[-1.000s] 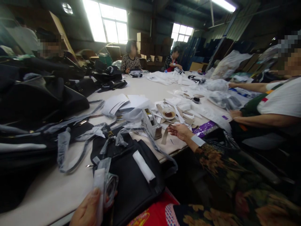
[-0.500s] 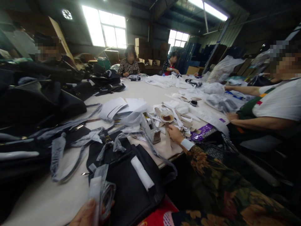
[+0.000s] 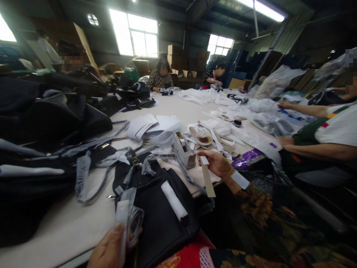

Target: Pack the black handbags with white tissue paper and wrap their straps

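My left hand (image 3: 107,247) is closed around a bundled strap wrapped in clear plastic (image 3: 136,223), thumb on top. This bundle lies against the left side of a black bag (image 3: 156,238), which rests at the table's near edge with a white wrapped piece (image 3: 174,201) on its front. Between the fingertips of my right hand (image 3: 219,163) is a beige cardboard strip (image 3: 208,180), hanging down with a small white patch near its top. Just left of that hand stands a grey tape dispenser (image 3: 184,150).
Beyond the dispenser, a small bowl (image 3: 204,138) with brown residue sits among loose strips (image 3: 220,139). A stack of white sheets (image 3: 142,124) lies left of it. Black bags (image 3: 55,115) are piled at left. Co-workers sit around the table; one in a white shirt (image 3: 340,126) is at right.
My right hand has lifted the cardboard strip off the table and turned, so the strip now hangs toward me. My left hand keeps its grip. The view has swung slightly left.
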Demonstrator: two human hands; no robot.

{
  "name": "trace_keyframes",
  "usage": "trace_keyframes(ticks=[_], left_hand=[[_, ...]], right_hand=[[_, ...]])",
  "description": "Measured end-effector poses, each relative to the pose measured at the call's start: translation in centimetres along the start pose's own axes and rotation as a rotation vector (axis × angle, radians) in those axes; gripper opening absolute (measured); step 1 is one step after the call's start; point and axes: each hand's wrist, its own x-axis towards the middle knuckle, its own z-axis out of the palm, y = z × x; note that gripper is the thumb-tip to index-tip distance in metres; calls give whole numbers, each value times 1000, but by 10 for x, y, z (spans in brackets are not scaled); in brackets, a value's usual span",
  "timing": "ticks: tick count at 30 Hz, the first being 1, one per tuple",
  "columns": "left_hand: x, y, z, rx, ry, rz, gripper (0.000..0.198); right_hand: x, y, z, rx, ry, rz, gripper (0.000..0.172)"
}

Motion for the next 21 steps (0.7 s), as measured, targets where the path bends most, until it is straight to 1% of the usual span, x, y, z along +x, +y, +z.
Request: trace_keyframes(ticks=[1, 2, 4, 5, 6, 7, 9, 10, 11, 14, 15, 16, 17, 19, 20, 21], left_hand=[[-3, 3, 2, -13, -21, -12, 67], [-6, 7, 3, -21, -30, -8, 68], [-14, 12, 7, -43, -38, 20, 69], [-18, 15, 9, -56, -39, 36, 69], [-22, 16, 10, -71, -40, 56, 69], [-25, 17, 12, -90, -41, 72, 68], [-30, 17, 13, -137, -51, 101, 63], [-32, 16, 14, -160, -56, 116, 61], [-33, 15, 13, -178, -59, 130, 58], [-35, 12, 12, -214, -70, 162, 54], [-35, 11, 12, -220, -71, 167, 53], [-36, 10, 12, -221, -67, 171, 53], [-36, 10, 12, -219, -64, 172, 53], [-36, 8, 12, -209, -58, 178, 52], [-35, 7, 13, -207, -47, 186, 53], [-34, 6, 13, -205, -32, 197, 53]], right_hand=[[-10, -3, 11, 26, -56, 9, 28], [-21, -4, 24, 50, -120, 17, 33], [-42, 0, 53, 88, -251, 45, 51], [-53, 4, 68, 100, -309, 76, 55], [-65, 8, 84, 102, -355, 120, 54], [-76, 13, 99, 88, -388, 170, 46], [-99, 19, 125, -17, -455, 230, 22], [-110, 20, 135, -109, -517, 221, 15], [-120, 18, 143, -218, -615, 183, 13], [-141, 3, 153, -505, -1019, -18, 17], [-144, -3, 153, -566, -1121, -72, 21], [-146, -9, 153, -611, -1192, -104, 25], [-146, -14, 152, -642, -1224, -115, 28], [-143, -18, 151, -660, -1227, -80, 29], [-139, -17, 151, -656, -1195, -43, 27], [-134, -14, 153, -654, -1132, -3, 26]])
